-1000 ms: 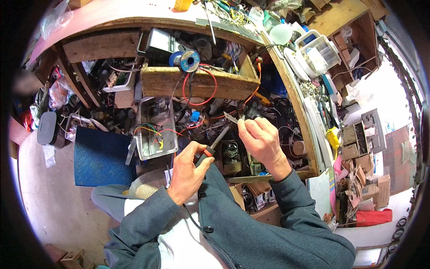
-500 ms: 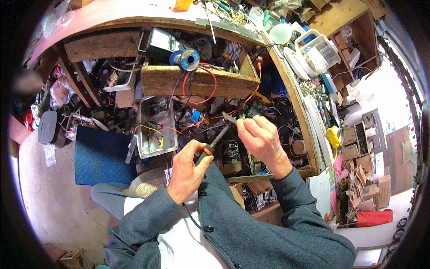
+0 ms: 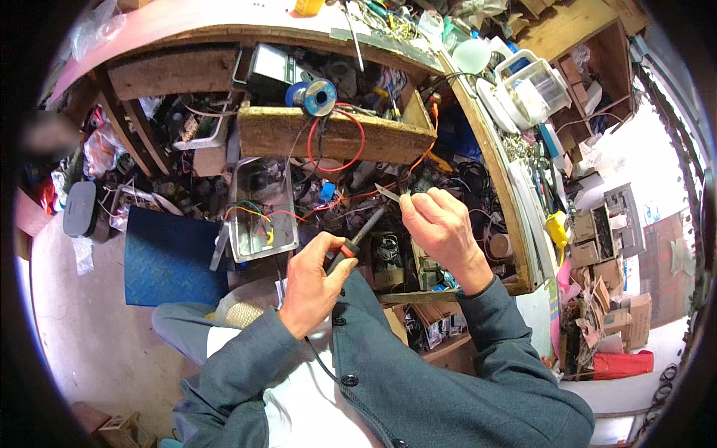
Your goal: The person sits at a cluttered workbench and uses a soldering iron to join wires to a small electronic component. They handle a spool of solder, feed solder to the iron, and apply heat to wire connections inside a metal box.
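Observation:
My left hand [image 3: 310,287] is closed around the red-and-black handle of a soldering iron [image 3: 346,252]. The iron's metal shaft slants up and right toward my other hand, and its cord trails down across my jacket. My right hand [image 3: 446,235] pinches a small knife-like blade [image 3: 386,193], whose point sticks out to the left just above the iron's tip. The blade and the tip look slightly apart. My fingers hide the rest of the bladed tool. Left of the iron is a clear plastic box [image 3: 297,239] with red, yellow and green wires across it.
A wooden drawer board [image 3: 336,134] crosses in front, with a blue solder spool [image 3: 320,97] on its edge and a red wire loop [image 3: 364,142] hanging. Tangled wires and parts fill the drawer. Tools and plastic tubs [image 3: 549,86] crowd the right bench; a blue mat [image 3: 175,257] lies left.
My right hand has shifted slightly to the right with the blade, which draws a little away from the iron's tip. My left hand and the soldering iron stay nearly still.

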Motion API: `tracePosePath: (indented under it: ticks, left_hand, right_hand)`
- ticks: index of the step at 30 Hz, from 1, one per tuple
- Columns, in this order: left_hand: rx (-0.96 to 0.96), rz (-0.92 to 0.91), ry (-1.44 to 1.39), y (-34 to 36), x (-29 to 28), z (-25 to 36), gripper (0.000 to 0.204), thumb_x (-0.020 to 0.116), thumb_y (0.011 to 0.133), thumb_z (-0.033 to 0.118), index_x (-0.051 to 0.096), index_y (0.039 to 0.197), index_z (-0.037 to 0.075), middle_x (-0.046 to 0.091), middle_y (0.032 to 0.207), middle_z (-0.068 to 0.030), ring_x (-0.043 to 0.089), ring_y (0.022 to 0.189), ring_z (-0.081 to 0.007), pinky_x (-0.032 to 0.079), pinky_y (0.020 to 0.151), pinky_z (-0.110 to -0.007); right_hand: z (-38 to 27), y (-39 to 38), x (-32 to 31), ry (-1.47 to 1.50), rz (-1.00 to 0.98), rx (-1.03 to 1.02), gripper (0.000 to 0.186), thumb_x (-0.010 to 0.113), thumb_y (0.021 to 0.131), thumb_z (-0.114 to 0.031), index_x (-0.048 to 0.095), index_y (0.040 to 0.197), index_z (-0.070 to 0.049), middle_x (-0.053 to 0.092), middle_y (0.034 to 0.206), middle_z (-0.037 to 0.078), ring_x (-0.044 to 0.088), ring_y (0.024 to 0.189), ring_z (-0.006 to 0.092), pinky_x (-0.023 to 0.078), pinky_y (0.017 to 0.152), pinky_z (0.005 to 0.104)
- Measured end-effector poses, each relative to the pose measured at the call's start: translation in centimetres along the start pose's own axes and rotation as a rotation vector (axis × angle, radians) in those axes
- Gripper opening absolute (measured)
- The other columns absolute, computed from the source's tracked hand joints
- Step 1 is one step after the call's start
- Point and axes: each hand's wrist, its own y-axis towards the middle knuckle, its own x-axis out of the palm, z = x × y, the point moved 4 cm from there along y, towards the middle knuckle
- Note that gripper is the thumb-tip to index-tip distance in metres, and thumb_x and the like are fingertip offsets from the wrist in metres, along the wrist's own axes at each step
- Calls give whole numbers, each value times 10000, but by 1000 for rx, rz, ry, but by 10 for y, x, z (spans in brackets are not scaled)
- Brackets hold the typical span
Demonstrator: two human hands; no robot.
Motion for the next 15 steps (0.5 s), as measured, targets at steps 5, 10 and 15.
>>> tracePosePath:
  ticks: [5, 10, 15]
  left_hand:
    - [-298, -161, -385, -1, 4, -17, 180, 719, 943, 79, 621, 1079, 16, 658, 850, -15, 543, 608, -58, 429, 499, -221]
    - [-417, -247, -644, -2, 6, -22, 148, 655, 1000, 104, 614, 1110, 16, 632, 817, -13, 548, 598, -59, 413, 468, -213]
    - [-440, -284, -691, -1, 7, -18, 150, 640, 1011, 105, 608, 1119, 7, 631, 823, -16, 552, 603, -60, 419, 468, -216]
  right_hand:
    - [1, -6, 6, 45, 38, 19, 292, 748, 708, 48, 670, 989, 20, 604, 812, 67, 579, 656, 221, 492, 575, 332]
    - [0, -2, 6, -25, 167, 36, 236, 727, 724, 9, 652, 948, 20, 549, 771, 56, 560, 663, 207, 483, 580, 329]
    - [14, -9, 12, -53, 75, 121, 190, 721, 733, 15, 626, 898, 6, 507, 733, 66, 545, 644, 228, 481, 575, 343]
